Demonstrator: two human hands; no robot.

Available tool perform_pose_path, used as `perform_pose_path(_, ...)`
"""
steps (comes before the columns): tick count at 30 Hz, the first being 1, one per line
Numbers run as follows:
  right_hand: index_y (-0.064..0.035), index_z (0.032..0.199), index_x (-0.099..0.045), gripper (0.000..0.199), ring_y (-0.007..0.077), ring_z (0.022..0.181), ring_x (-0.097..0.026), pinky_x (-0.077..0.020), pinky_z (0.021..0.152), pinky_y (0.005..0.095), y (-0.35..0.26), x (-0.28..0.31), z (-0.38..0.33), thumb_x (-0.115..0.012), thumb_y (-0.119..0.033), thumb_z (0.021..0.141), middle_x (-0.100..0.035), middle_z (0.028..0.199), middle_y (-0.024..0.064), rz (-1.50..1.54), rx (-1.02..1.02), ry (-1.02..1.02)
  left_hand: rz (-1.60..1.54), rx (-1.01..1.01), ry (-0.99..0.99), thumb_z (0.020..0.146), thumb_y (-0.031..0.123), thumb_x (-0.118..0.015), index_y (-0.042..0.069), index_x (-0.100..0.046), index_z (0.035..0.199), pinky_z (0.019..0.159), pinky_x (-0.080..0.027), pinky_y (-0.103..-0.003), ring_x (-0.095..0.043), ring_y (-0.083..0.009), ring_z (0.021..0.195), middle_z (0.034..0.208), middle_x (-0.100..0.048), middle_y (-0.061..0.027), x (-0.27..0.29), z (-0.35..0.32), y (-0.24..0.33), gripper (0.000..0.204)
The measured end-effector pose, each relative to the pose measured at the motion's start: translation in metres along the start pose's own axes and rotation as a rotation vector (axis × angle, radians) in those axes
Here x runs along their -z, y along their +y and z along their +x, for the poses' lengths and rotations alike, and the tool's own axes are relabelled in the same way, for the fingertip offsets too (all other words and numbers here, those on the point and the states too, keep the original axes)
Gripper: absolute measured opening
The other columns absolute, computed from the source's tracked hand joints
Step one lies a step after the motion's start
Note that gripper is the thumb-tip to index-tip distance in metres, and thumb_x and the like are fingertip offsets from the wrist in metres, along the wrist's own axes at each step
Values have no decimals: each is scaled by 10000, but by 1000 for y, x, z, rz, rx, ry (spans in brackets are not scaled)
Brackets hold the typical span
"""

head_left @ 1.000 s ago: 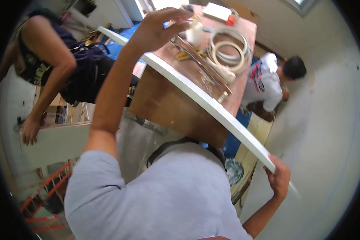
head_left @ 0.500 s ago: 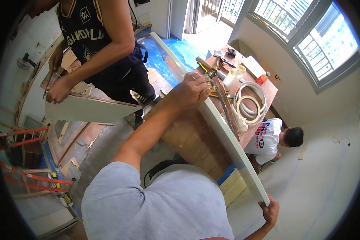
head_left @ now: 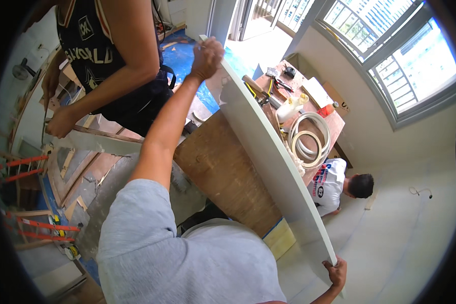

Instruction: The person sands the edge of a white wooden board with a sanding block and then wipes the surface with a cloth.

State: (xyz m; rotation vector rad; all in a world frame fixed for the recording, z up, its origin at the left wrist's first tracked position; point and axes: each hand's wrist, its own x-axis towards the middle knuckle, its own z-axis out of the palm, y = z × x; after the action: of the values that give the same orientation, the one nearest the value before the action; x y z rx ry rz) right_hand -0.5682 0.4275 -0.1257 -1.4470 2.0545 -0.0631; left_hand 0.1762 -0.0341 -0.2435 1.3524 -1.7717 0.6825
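I hold a long white panel (head_left: 268, 152) that runs from the upper middle down to the lower right. My left hand (head_left: 207, 54) is stretched out and grips the panel's far end. At the lower right, my right hand (head_left: 336, 272) is closed on its near end from below. My grey shirt fills the bottom of the view. The panel hangs over a plywood table (head_left: 223, 172).
A person in a dark sleeveless top (head_left: 111, 61) stands close at the upper left, holding a grey strip (head_left: 99, 143). Another person in a white shirt (head_left: 332, 185) crouches beside the table. Tools, a coiled hose (head_left: 309, 139) and a white bottle lie on it. An orange ladder (head_left: 28, 164) stands left.
The view has swung down and to the right. The panel now shows its broad face, and my left hand has reached farther up its far end. My right hand keeps its grip.
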Motion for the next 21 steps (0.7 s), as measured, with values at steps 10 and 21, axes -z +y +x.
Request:
perform_pose_path(10, -28, 1118, -770, 398, 283, 823, -728, -560, 786, 384, -19, -24, -32, -851, -24, 728, -763, 920, 163, -77, 38, 138, -698, 1234, -225, 865, 260, -771, -18, -492, 1271, 756, -638, -535, -685, -361, 1080, 1091, -639, -215, 32, 34, -8, 566)
perform_pose_path(21, -178, 1443, -637, 696, 415, 1036, -728, -582, 866, 473, -25, -79, -96, -780, -29, 779, -733, 1248, 205, -294, 163, 34, -692, 1267, -222, 844, 57, -668, -107, -627, 1115, 756, -565, -357, -698, -227, 849, 983, -705, -146, 131, -23, 72, 319)
